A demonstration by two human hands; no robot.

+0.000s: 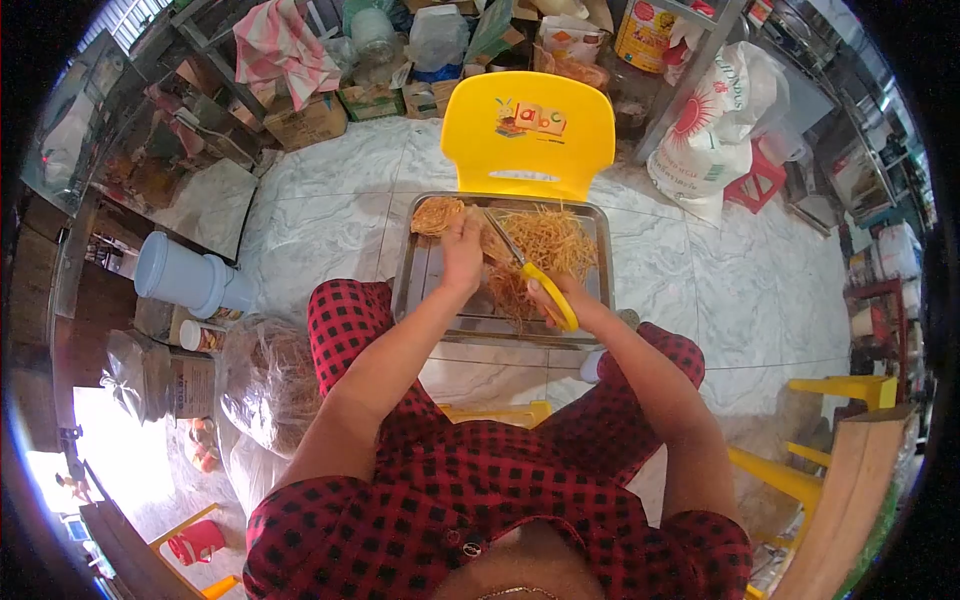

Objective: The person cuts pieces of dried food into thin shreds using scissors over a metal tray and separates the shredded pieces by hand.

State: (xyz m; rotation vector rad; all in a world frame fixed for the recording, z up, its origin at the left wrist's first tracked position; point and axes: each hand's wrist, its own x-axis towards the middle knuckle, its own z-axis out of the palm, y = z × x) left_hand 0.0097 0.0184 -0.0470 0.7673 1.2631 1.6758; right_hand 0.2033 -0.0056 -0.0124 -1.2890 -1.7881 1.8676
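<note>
A metal tray (402,290) lies in front of me. In its right part is a loose heap of thin, dry, straw-coloured strands (555,240), browner toward the near side. A flat, round, tan dried piece (436,214) rests at the tray's far left corner. My left hand (462,255) is closed beside it, fingers pinched on a brown dried piece (490,243) whose exact kind I cannot tell. My right hand (562,298) grips scissors with yellow handles (552,292). Their metal blades point up and left, close to the left fingers, over the heap's edge.
A yellow plastic chair (530,130) stands just beyond the tray. Left are light-blue buckets (185,275) and a clear plastic bag of brown material (270,385). A white sack (712,130) stands far right, with yellow stools (800,480) near right. Cluttered shelves line the back.
</note>
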